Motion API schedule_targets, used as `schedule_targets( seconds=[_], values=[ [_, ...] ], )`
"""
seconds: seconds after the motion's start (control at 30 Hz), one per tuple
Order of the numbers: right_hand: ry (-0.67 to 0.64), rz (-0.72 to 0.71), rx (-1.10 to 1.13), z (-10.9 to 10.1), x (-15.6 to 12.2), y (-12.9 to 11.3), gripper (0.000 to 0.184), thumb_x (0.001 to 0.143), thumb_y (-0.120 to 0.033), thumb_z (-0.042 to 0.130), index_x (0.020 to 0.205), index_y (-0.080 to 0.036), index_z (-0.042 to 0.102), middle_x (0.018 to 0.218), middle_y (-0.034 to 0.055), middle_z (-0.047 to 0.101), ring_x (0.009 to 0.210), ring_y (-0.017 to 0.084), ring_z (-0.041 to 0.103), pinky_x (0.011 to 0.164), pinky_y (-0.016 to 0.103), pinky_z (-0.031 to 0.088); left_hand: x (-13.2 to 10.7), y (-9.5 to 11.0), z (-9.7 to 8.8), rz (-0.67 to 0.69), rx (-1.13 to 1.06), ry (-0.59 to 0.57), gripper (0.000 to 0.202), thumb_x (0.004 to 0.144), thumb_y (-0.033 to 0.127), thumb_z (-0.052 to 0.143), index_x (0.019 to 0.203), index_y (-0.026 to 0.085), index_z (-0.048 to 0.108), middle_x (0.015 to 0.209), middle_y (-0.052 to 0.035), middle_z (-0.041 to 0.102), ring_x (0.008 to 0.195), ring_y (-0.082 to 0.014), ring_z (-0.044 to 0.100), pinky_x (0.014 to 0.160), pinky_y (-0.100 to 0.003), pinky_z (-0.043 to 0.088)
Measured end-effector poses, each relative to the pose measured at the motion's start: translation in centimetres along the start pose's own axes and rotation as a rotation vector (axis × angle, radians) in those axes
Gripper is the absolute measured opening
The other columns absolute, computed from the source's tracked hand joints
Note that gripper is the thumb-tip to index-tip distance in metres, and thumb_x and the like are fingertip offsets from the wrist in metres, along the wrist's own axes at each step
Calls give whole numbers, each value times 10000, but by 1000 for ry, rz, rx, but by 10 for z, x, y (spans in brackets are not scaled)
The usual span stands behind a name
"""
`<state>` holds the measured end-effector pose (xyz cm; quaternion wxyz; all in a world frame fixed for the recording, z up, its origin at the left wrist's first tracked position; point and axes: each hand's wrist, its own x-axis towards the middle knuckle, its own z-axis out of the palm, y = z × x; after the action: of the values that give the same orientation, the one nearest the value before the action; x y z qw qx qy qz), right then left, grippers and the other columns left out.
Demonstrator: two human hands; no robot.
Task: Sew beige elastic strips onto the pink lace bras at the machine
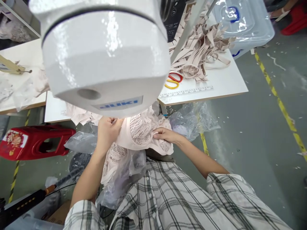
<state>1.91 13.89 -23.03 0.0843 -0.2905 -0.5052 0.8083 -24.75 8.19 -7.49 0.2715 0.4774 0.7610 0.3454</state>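
Note:
A pale pink lace bra (140, 131) lies across my lap, just below the white sewing machine head (107, 64). My left hand (109, 131) is closed on the bra's smooth edge at its left side, its fingertips partly hidden under the machine. With thumb and fingers, my right hand (165, 134) pinches the lace at the right. More of the lace fabric (112, 159) hangs down between my forearms, beside a clear plastic bag (120, 182). The machine head hides the needle area.
On the white table (230, 86) lie a heap of beige straps (199, 48), scissors with red and yellow handles (174, 80) and a clear ruler (187, 92). A lidded plastic bin (242, 25) stands at the upper right. A red stool (35, 142) is at the left.

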Motion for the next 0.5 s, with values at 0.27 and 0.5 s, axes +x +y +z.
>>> schedule_targets(
  seconds=[0.27, 0.5],
  values=[
    [233, -67, 153, 4, -28, -8, 441, 711, -553, 847, 955, -190, 795, 921, 67, 781, 852, 207, 720, 839, 334, 576, 5, -12, 1, 160, 39, 28, 244, 855, 360, 630, 680, 197, 578, 658, -3, 619, 644, -151, 567, 624, -264, 434],
    [233, -214, -127, 0, -55, -46, 413, 865, -562, 705, 979, -173, 781, 944, 95, 771, 890, 233, 717, 804, 340, 564, -26, -14, -3, 462, 173, 284, 113, 944, 271, 590, 1025, 197, 618, 1016, -68, 716, 976, -196, 683, 873, -329, 537]
  ],
)
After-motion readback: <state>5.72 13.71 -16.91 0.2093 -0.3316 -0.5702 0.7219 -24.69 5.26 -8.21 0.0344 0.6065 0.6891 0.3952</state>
